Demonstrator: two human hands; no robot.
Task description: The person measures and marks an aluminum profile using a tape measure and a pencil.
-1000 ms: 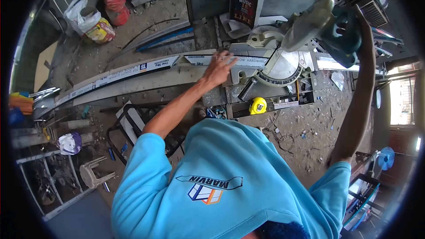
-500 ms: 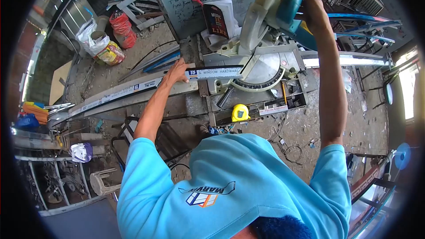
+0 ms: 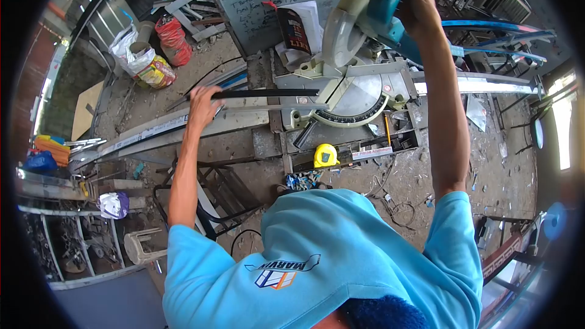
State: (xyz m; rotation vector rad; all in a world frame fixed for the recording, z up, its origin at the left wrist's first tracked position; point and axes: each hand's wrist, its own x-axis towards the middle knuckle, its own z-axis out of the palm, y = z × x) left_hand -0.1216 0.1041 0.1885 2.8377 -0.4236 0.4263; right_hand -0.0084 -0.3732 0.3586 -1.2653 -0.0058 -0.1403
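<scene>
My right hand (image 3: 420,9) is closed at the top of the miter saw (image 3: 385,9), on the handle side of its green motor body. The saw head is raised above its round base (image 3: 359,97). My left hand (image 3: 204,106) is wrapped round a long aluminum profile (image 3: 268,93), dark along its upper edge. The profile's right end lies on the saw base near the fence, left of the blade slot. Leftward it runs on past my hand as a long labelled strip. My fingers hide part of it.
A yellow tape measure (image 3: 326,155) and a pencil (image 3: 387,129) lie at the bench's front tray. Behind the saw stands a book (image 3: 300,27) against a board with writing (image 3: 256,6). A metal-framed stool (image 3: 222,198) is below my left arm. Bags (image 3: 143,61) sit at the far left.
My left hand has moved left, and the profile has turned, so its printed face no longer shows. The raised saw head and my right hand have shifted slightly left in view.
</scene>
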